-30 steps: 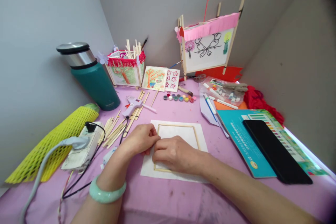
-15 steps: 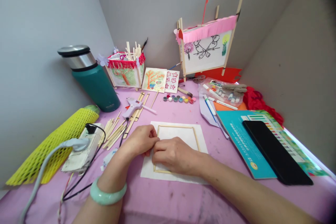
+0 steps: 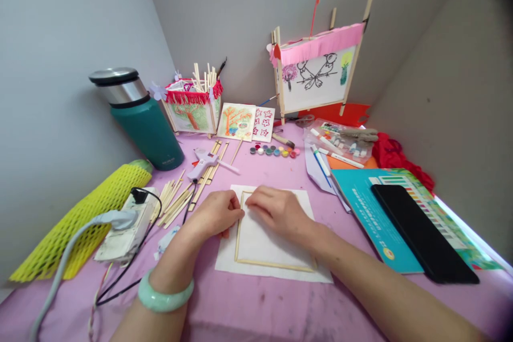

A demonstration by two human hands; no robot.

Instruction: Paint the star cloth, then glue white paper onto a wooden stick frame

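A rectangular frame of thin wooden sticks (image 3: 272,264) lies flat on a white paper sheet (image 3: 223,262), which sticks out past it on all sides. My left hand (image 3: 218,212) is at the frame's left side, fingers curled, with the thumb against the left stick. Near the upper left corner, my right hand (image 3: 282,214) reaches over the frame from the right. Its fingers are stretched out and held together, tips down by the left stick, and it covers much of the right side. A pale green bangle (image 3: 165,291) circles my left wrist.
Left are a glue gun (image 3: 204,163), loose sticks (image 3: 172,203), a power strip (image 3: 124,230) and a teal bottle (image 3: 148,131). Behind stand small paint pots (image 3: 274,151) and a hanging paper lantern (image 3: 316,72). A black phone (image 3: 420,232) rests on a blue book (image 3: 368,214) at right.
My right hand has moved up along the left stick towards the frame's upper corner, and its fingers have straightened. The bottom stick now shows more fully. My left hand has stayed in place.
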